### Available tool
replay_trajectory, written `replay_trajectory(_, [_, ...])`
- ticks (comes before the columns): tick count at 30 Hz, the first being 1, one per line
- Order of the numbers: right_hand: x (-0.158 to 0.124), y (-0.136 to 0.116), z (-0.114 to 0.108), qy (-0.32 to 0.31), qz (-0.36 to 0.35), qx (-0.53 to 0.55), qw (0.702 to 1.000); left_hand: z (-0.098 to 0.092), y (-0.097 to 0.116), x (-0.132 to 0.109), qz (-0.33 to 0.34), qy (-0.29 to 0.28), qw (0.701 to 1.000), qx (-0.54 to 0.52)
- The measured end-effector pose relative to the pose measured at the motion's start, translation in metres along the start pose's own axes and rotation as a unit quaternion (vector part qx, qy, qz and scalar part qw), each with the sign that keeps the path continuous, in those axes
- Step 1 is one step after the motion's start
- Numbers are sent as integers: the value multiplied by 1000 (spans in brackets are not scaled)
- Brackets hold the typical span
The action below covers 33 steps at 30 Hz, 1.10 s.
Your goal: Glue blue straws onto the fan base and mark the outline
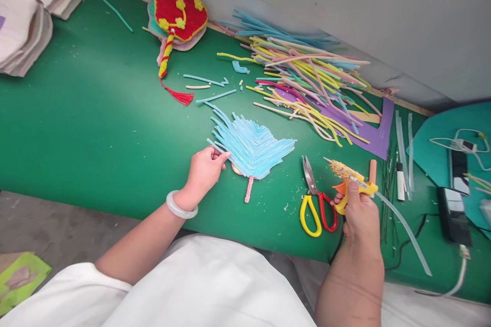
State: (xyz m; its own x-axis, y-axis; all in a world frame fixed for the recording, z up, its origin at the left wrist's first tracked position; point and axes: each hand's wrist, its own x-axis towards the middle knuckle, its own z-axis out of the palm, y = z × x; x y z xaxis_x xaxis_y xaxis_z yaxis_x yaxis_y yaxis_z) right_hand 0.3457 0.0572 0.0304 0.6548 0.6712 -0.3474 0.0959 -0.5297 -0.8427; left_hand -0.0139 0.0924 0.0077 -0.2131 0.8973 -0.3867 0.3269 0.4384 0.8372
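A fan-shaped piece covered in light-blue pipe cleaners [255,143] lies in front of me, its strips slanting out from a middle line. Its short pink wrapped handle [249,190] points towards me. At the left edge of the fan, my left hand [207,167] pinches a blue pipe cleaner [215,144], whose far end sticks out past the fingers. My right hand [356,207] is wrapped round the grip of a yellow hot glue gun [349,179], its nozzle pointing left, away from the fan's surface. A clear glue stick [404,232] trails from its back.
Scissors [313,199] with yellow and red handles lie between fan and glue gun. Behind is a heap of coloured pipe cleaners [307,71] on purple sheet [385,133]. A red fan [169,10] with tassel lies at the back left. A black power adapter [452,214] is at right.
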Motion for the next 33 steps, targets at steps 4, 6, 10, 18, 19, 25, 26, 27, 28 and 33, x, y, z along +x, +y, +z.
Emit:
replay_trajectory(4, [3,-1,0,-7,-15,-13,1000,0,1,0,0,5,1000,1])
replay_trajectory(6, [4,-1,1,-12,-14,-15,1000,0,1,0,0,7,1000,1])
replay_trajectory(10, [3,0,2,5,1,-3,1000,0,2,0,-4,6,1000,1])
replay_trajectory(18, [7,1,0,9,12,1,1000,-1,2,-1,3,-8,1000,-1])
replay_trajectory(19, [8,1,0,5,14,3,1000,-2,3,-1,5,-9,1000,0])
replay_trajectory(25, [23,14,0,5,-11,17,1000,-2,2,-1,5,-11,1000,-1])
replay_trajectory(26, [25,16,0,1,-14,16,1000,-2,2,-1,7,-11,1000,-2])
replay_trajectory(27, [27,17,0,-3,-15,14,1000,-2,1,-1,8,-10,1000,-2])
replay_trajectory(28, [29,19,0,-5,-16,12,1000,-2,1,-1,10,-9,1000,-4])
replay_trajectory(33, [30,21,1,-4,-18,12,1000,-2,1,-2,8,-10,1000,-13])
